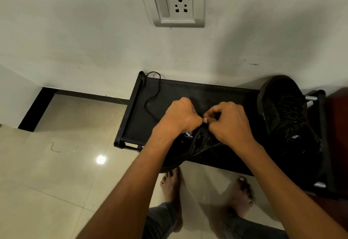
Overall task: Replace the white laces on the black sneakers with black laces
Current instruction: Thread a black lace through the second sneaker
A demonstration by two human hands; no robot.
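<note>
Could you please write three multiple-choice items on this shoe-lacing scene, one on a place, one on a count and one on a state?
1. Where does the loose black lace lie?
A. on the left end of the black rack
B. on the floor tiles
C. inside the far sneaker

2. How many sneakers are on the rack?
A. one
B. two
C. three

3. What are the hands doing?
A. both hang idle
B. only the left hand touches the shoe
C. both pinch at the lacing of the near sneaker

Answers:
1 A, the lace curls from the rack's back left corner across its fabric top.
2 B, the near sneaker lies under the hands and the far sneaker stands at the right end.
3 C, the left hand and right hand meet with curled fingers over its eyelets.
</note>
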